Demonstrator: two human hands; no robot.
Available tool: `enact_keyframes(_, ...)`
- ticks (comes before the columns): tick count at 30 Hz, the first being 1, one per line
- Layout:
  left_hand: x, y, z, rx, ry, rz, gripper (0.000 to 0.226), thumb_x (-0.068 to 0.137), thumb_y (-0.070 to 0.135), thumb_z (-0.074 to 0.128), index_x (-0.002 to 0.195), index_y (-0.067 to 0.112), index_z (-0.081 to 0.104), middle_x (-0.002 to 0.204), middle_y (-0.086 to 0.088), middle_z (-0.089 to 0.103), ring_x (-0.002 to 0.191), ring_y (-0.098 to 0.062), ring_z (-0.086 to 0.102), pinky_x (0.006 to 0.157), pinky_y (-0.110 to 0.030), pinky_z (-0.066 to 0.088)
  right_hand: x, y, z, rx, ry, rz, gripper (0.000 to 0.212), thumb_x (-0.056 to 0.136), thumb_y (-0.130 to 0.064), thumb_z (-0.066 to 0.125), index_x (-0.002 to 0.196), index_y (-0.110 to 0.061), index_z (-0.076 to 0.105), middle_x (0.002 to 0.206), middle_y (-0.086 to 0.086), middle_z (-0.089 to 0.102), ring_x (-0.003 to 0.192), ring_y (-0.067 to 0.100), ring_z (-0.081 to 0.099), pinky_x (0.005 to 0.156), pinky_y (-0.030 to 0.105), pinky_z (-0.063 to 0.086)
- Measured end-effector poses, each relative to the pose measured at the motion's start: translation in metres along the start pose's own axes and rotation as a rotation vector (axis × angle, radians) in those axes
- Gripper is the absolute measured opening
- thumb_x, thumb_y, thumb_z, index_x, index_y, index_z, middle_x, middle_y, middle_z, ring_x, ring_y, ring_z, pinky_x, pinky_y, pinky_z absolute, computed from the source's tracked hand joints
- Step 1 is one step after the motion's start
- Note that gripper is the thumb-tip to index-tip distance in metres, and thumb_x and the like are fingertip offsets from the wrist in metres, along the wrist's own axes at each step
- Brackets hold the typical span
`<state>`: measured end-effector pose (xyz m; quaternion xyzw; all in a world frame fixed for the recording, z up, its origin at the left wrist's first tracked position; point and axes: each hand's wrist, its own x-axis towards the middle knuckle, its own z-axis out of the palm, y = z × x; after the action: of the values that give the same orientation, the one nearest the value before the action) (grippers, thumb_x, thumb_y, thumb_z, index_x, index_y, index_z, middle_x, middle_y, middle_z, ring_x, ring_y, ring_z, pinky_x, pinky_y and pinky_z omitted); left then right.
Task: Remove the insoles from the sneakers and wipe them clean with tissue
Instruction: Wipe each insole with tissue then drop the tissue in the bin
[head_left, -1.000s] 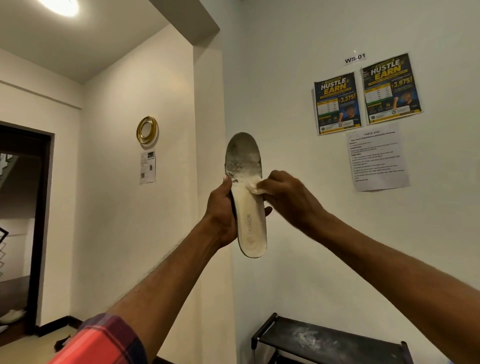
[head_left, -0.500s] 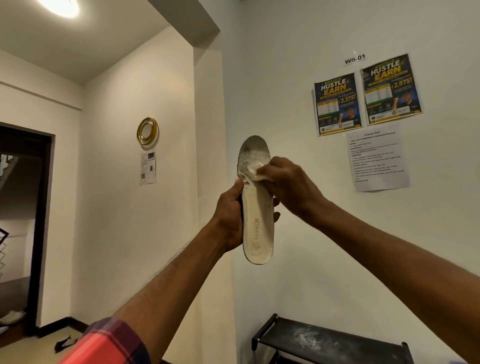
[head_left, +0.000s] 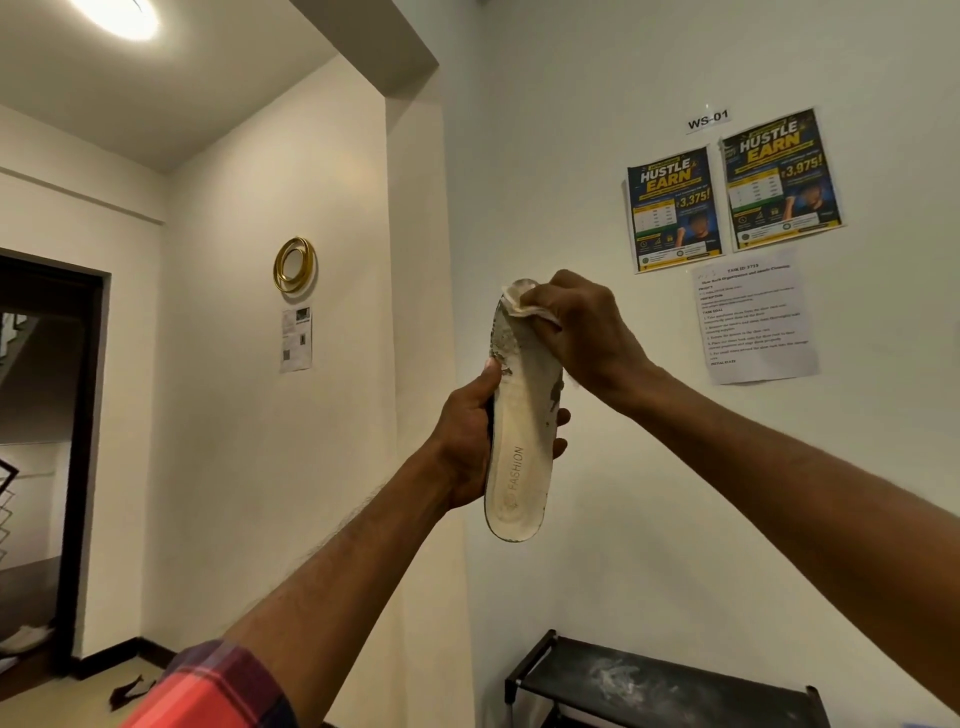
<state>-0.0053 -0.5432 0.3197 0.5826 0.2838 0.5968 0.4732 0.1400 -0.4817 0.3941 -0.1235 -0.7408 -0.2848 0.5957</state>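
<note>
Insole (head_left: 519, 467) stands near upright, toe up; left hand (head_left: 464, 441) grip clamps its middle, right hand (head_left: 584, 332) grip pinches tissue (head_left: 521, 305) at toe.

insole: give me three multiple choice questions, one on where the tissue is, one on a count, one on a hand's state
1. Where on the insole is the tissue? A) top end B) bottom end C) middle
2. How many Hustle Earn posters are up? A) one B) two C) four
3. What is the left hand doing? A) hanging open B) gripping the insole C) holding the tissue

Answers:
1 A: the right hand presses the tissue on the upper tip.
2 B: two hang side by side.
3 B: its thumb and fingers wrap the insole's middle.
</note>
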Motion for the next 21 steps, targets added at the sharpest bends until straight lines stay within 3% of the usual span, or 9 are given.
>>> enact_keyframes(2, 0.000, -0.001, -0.001, 0.015, -0.002, -0.001, 0.073, 0.103, 0.064, 0.028, 0.145, 0.010, 0.054, 0.130, -0.017, 0.063, 0.114, -0.034, 0.062, 0.095, -0.050, 0.051, 0.003, 0.002, 0.000, 0.025, 0.065, 0.070, 0.020, 0.088, -0.011, 0.073, 0.106, -0.004, 0.073, 0.090, 0.016, 0.065, 0.076, 0.028, 0.064, 0.063, 0.044, 0.058)
enact_keyframes(6, -0.001, 0.000, -0.001, 0.032, 0.007, 0.006, 0.070, 0.103, 0.062, 0.028, 0.143, 0.010, 0.054, 0.124, -0.017, 0.066, 0.108, -0.034, 0.066, 0.093, -0.050, 0.053, -0.002, -0.010, 0.003, 0.041, -0.072, -0.089, 0.024, 0.090, -0.006, 0.070, 0.114, -0.006, 0.071, 0.103, 0.018, 0.066, 0.090, 0.032, 0.066, 0.072, 0.042, 0.060)
enact_keyframes(9, -0.002, -0.001, -0.002, 0.052, 0.024, 0.004, 0.072, 0.103, 0.063, 0.027, 0.144, 0.010, 0.054, 0.126, -0.018, 0.064, 0.112, -0.035, 0.063, 0.098, -0.051, 0.050, 0.001, -0.007, 0.004, 0.089, 0.039, 0.036, 0.022, 0.089, -0.010, 0.071, 0.111, -0.006, 0.073, 0.095, 0.017, 0.064, 0.081, 0.030, 0.065, 0.069, 0.043, 0.059)
enact_keyframes(13, 0.001, -0.002, -0.008, -0.005, 0.048, 0.026, 0.068, 0.104, 0.062, 0.029, 0.144, 0.012, 0.053, 0.125, -0.022, 0.065, 0.112, -0.038, 0.063, 0.100, -0.055, 0.049, -0.007, -0.023, 0.013, 0.089, -0.133, -0.135, 0.022, 0.090, -0.011, 0.071, 0.111, -0.005, 0.072, 0.105, 0.016, 0.064, 0.087, 0.030, 0.066, 0.071, 0.039, 0.060)
enact_keyframes(16, 0.001, -0.002, -0.009, -0.030, 0.069, 0.039, 0.067, 0.103, 0.062, 0.031, 0.140, 0.013, 0.057, 0.120, -0.022, 0.066, 0.108, -0.038, 0.064, 0.095, -0.053, 0.051, -0.008, -0.024, 0.016, 0.158, 0.003, 0.011, 0.022, 0.088, -0.013, 0.074, 0.109, -0.006, 0.074, 0.103, 0.015, 0.068, 0.086, 0.028, 0.068, 0.073, 0.039, 0.061)
enact_keyframes(19, 0.003, -0.002, -0.012, -0.071, 0.112, 0.104, 0.054, 0.105, 0.057, 0.032, 0.128, 0.021, 0.065, 0.111, -0.017, 0.073, 0.095, -0.036, 0.070, 0.087, -0.053, 0.055, -0.020, -0.036, 0.024, 0.157, -0.121, -0.097, 0.019, 0.090, -0.011, 0.070, 0.108, -0.005, 0.074, 0.099, 0.015, 0.066, 0.081, 0.029, 0.067, 0.071, 0.033, 0.059)
enact_keyframes(21, 0.005, -0.002, -0.015, -0.097, 0.140, 0.140, 0.054, 0.105, 0.056, 0.032, 0.131, 0.022, 0.064, 0.115, -0.018, 0.072, 0.099, -0.038, 0.069, 0.088, -0.055, 0.055, -0.026, -0.038, 0.028, 0.183, -0.136, -0.090, 0.020, 0.091, -0.012, 0.069, 0.110, -0.005, 0.074, 0.099, 0.013, 0.067, 0.081, 0.028, 0.068, 0.072, 0.032, 0.058)
